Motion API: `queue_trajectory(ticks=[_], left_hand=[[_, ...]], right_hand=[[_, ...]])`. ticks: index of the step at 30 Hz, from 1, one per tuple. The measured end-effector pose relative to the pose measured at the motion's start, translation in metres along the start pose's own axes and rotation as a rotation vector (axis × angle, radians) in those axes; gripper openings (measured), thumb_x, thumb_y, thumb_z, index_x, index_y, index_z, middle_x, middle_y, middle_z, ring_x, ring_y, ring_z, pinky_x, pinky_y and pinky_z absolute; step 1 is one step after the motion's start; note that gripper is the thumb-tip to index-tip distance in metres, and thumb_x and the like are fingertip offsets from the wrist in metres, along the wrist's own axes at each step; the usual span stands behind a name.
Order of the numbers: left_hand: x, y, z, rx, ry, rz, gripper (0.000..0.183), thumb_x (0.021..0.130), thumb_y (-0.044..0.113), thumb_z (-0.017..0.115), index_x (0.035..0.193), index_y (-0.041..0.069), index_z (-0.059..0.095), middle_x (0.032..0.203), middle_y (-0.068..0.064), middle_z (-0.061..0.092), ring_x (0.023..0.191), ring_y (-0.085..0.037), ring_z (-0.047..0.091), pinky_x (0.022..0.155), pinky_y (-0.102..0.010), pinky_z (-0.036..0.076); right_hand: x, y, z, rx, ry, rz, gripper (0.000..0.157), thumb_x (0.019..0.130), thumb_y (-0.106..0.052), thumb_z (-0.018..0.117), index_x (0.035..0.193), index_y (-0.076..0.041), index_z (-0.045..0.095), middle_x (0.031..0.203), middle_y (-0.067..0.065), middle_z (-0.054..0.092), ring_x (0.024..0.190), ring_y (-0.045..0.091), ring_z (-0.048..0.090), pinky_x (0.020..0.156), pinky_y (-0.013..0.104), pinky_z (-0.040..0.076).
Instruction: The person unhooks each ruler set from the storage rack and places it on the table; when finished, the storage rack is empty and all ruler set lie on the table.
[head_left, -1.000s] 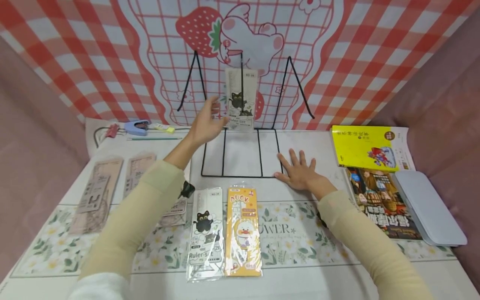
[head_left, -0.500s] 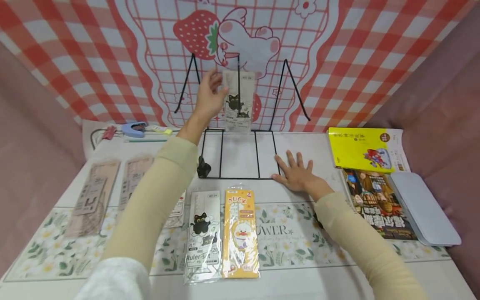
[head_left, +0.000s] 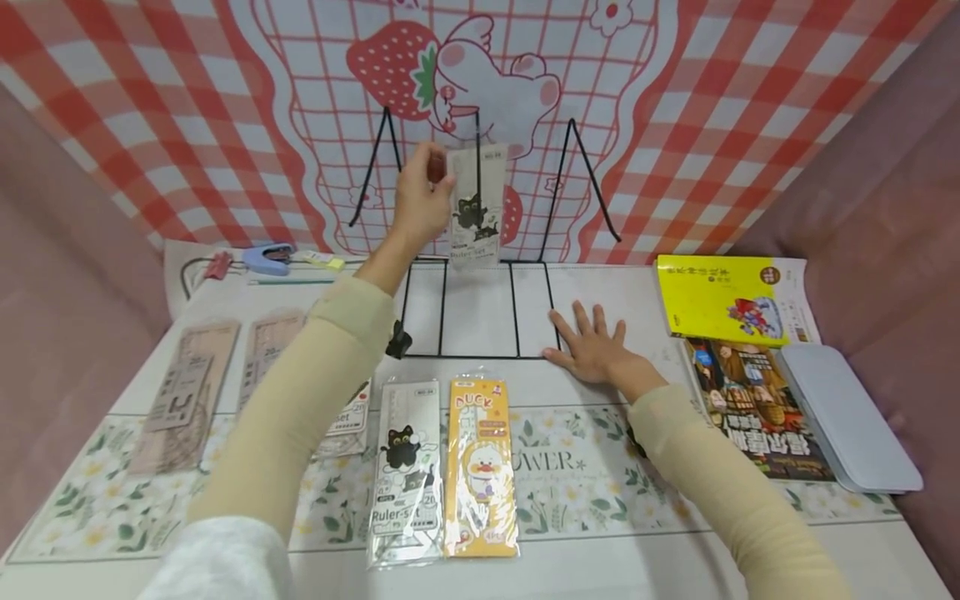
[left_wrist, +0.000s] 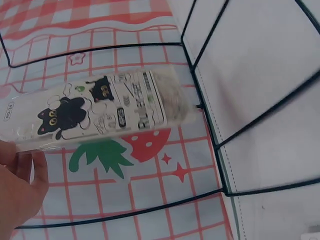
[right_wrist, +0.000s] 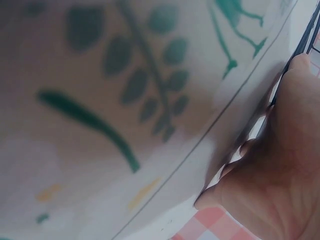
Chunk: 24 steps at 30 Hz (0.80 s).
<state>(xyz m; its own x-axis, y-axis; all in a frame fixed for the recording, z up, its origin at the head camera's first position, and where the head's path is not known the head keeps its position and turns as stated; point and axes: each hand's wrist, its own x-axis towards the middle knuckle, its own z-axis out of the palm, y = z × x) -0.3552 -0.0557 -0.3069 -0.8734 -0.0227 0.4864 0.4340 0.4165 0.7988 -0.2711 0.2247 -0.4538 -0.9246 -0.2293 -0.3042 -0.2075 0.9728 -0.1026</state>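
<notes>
My left hand point(head_left: 422, 200) pinches the upper left edge of a packaged ruler set point(head_left: 467, 212) with black cats. The package hangs upright on the middle hook of a black wire rack point(head_left: 517, 312), a little tilted. In the left wrist view, the fingers of the left hand point(left_wrist: 22, 187) are at the edge of the clear wrapper point(left_wrist: 60, 115). My right hand point(head_left: 596, 346) lies flat with spread fingers on the table, its fingertips at the right side of the rack's base. Another cat ruler set point(head_left: 405, 475) and an orange duck package point(head_left: 482, 475) lie in front.
Pinkish ruler packages point(head_left: 183, 392) lie at the left. Behind them are a blue stapler-like tool point(head_left: 267, 259) and a teal pencil point(head_left: 292, 282). At the right lie a yellow book point(head_left: 720, 296), a dark-covered book point(head_left: 757, 408) and a pale grey case point(head_left: 847, 417).
My left hand has moved up along the package's left side and now takes its upper edge. The package has turned and tilted slightly. The right hand stays put.
</notes>
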Motion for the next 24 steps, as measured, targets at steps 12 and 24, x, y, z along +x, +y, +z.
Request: queue_trajectory(ticks=[12, 24], left_hand=[[-0.044, 0.006, -0.013, -0.035, -0.084, 0.080, 0.017, 0.095, 0.002, 0.054, 0.112, 0.001, 0.049, 0.096, -0.010, 0.055, 0.089, -0.017, 0.054, 0.072, -0.024, 0.052], [-0.093, 0.026, -0.027, -0.119, -0.153, 0.100, 0.019, 0.093, -0.004, 0.055, 0.111, -0.003, 0.050, 0.097, -0.015, 0.057, 0.085, -0.019, 0.056, 0.069, -0.026, 0.055]], right_hand=[[0.002, -0.001, 0.002, -0.019, -0.010, 0.022, 0.078, 0.095, -0.068, 0.030, 0.156, -0.031, -0.002, 0.163, 0.016, -0.013, 0.149, 0.047, -0.012, 0.113, 0.078, -0.003], [0.000, 0.000, -0.002, -0.009, -0.013, 0.008, 0.078, 0.096, -0.066, 0.032, 0.156, -0.029, -0.001, 0.163, 0.017, -0.012, 0.148, 0.048, -0.012, 0.112, 0.078, -0.002]])
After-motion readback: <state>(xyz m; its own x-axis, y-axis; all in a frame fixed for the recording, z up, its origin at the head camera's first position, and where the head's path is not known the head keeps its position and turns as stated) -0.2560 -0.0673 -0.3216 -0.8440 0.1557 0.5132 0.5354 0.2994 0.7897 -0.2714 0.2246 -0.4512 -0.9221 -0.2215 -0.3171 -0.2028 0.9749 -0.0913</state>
